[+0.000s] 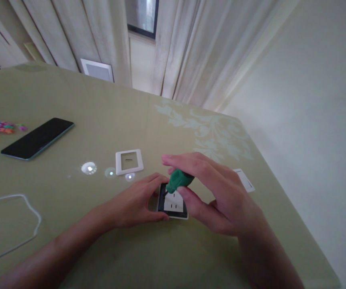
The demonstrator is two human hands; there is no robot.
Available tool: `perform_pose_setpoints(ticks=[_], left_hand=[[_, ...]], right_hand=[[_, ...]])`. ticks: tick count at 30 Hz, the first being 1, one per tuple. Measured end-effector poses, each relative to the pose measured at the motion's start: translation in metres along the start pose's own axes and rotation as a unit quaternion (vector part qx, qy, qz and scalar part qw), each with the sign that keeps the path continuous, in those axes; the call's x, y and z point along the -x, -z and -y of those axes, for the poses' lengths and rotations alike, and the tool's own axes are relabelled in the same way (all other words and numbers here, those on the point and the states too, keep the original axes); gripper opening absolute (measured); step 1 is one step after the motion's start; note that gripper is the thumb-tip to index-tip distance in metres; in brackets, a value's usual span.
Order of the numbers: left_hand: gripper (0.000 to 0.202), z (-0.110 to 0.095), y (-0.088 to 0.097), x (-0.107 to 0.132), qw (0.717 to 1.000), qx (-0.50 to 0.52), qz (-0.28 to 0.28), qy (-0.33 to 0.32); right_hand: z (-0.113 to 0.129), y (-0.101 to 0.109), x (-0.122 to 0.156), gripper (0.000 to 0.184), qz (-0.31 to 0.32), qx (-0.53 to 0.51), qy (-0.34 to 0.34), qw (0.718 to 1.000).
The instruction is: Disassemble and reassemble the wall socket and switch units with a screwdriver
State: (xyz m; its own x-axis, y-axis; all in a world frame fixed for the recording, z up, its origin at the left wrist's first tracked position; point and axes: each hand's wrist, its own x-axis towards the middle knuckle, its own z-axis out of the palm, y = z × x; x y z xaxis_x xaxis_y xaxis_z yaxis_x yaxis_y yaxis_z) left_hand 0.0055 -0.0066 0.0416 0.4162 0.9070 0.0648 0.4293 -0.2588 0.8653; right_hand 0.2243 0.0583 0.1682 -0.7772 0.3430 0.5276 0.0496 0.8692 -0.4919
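Note:
A wall socket (177, 204) with a white face and black surround lies on the table. My left hand (141, 198) grips it by its left side, thumb at the near edge and fingers at the far edge. In my right hand (218, 192) is a screwdriver (179, 180) with a green handle, held between thumb and fingers. Its shaft slants down to the left side of the socket; the tip is too small to make out clearly. Beyond my left hand lies a white square frame (140, 162), with a small dark screw-like piece (128, 159) inside its opening.
A dark phone (38, 138) and a small multicoloured cluster (4, 127) lie at the left. A white cable (25, 196) loops over the table's left side. Right of my hand lies a white plate (244, 180). A wall (311, 120) borders the table's right edge; curtains (191, 48) hang behind.

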Motion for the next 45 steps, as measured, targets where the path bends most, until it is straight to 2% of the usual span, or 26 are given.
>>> perform_pose_setpoints(ticks=[4, 7, 10, 12, 15, 18, 22, 24, 28, 32, 39, 45], left_hand=[[0.052, -0.002, 0.0, -0.001, 1.0, 0.014, -0.006, -0.001], [0.049, -0.002, 0.001, -0.002, 1.0, 0.021, 0.009, -0.004], [0.048, 0.0, 0.001, -0.002, 1.0, 0.01, 0.004, -0.001], [0.053, 0.001, 0.001, -0.002, 1.0, 0.001, -0.002, -0.003], [0.068, 0.002, -0.001, -0.002, 1.0, -0.005, 0.005, -0.008], [0.077, 0.003, -0.002, -0.002, 1.0, -0.013, 0.007, -0.011], [0.065, 0.004, -0.003, -0.001, 0.999, -0.028, 0.007, -0.019], [0.065, 0.003, -0.003, -0.002, 0.999, -0.035, 0.008, -0.015], [0.068, 0.001, -0.003, -0.003, 0.999, -0.034, 0.014, -0.012], [0.068, -0.001, -0.005, -0.004, 0.999, -0.035, 0.002, -0.016], [0.065, 0.0, -0.01, -0.005, 0.999, -0.038, -0.02, -0.027], [0.061, -0.002, -0.008, -0.004, 0.998, -0.057, -0.021, -0.032]], right_hand=[[0.0, -0.005, 0.001, 0.041, -0.034, 0.003, 0.028, 0.999], [0.0, -0.008, 0.001, 0.036, -0.054, 0.065, 0.034, 0.996], [-0.002, -0.008, 0.001, 0.028, -0.031, 0.143, 0.003, 0.989], [-0.002, -0.005, 0.001, 0.026, -0.006, 0.133, -0.01, 0.991], [0.0, 0.001, 0.001, 0.035, 0.045, 0.045, 0.004, 0.998], [0.001, 0.006, 0.001, 0.045, 0.049, 0.0, 0.013, 0.999], [0.0, 0.006, 0.001, 0.036, 0.009, 0.062, 0.019, 0.998], [0.0, 0.006, 0.001, 0.037, -0.003, 0.086, 0.007, 0.996], [0.002, 0.006, 0.001, 0.05, -0.013, 0.068, -0.014, 0.998], [0.002, 0.004, 0.003, 0.054, -0.027, 0.053, -0.016, 0.998], [0.001, 0.003, 0.004, 0.053, -0.054, 0.066, -0.008, 0.996], [0.0, 0.003, 0.003, 0.05, -0.056, 0.079, -0.008, 0.995]])
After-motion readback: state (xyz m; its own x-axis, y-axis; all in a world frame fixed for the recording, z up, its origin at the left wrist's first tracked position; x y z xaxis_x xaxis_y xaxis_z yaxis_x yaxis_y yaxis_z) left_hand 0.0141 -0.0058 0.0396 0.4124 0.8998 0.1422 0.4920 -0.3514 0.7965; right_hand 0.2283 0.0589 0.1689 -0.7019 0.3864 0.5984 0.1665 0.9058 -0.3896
